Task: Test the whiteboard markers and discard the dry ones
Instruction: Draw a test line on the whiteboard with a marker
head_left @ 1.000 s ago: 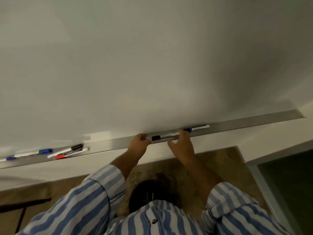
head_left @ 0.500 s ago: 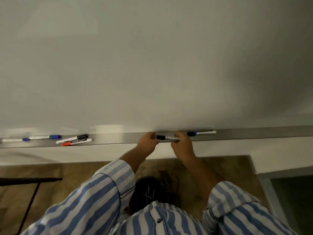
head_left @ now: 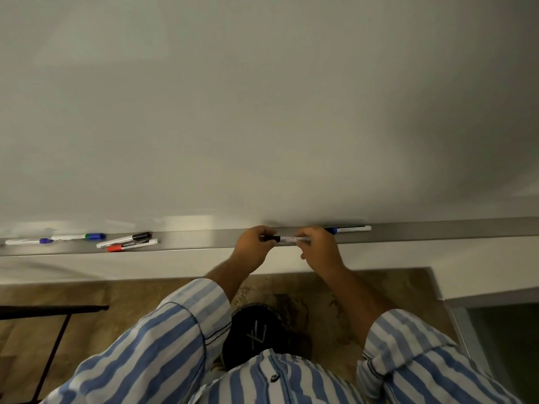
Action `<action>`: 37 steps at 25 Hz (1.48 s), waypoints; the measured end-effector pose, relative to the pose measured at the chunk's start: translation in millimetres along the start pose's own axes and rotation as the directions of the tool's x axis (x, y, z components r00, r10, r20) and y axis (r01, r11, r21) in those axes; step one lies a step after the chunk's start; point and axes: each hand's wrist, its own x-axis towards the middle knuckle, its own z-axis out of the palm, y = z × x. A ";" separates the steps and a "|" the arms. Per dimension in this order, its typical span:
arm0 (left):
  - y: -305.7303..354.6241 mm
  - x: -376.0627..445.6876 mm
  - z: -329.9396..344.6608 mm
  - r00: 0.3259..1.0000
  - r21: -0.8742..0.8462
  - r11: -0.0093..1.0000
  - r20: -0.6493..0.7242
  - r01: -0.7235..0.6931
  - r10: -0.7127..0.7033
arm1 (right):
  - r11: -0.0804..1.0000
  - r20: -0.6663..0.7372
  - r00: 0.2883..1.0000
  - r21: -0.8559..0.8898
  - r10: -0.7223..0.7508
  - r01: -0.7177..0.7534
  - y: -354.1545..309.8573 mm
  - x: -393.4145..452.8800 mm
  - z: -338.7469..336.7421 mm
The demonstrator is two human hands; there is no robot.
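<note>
Both hands gripped one black-capped marker (head_left: 287, 238) above the tray (head_left: 437, 230): left hand (head_left: 253, 248) fingers curled over the cap, right hand (head_left: 319, 248) hiding the barrel's end.

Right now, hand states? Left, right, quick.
Left hand: fingers curled around the black cap end of the black-capped white marker.
Right hand: fingers pinch the same marker's white barrel.
</note>
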 end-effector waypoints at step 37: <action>-20.7 -144.6 -402.9 0.436 0.438 0.377 0.039 -0.816 0.899 | 0.618 -0.104 0.869 0.661 -0.484 0.424 -418.0 -153.5 95.5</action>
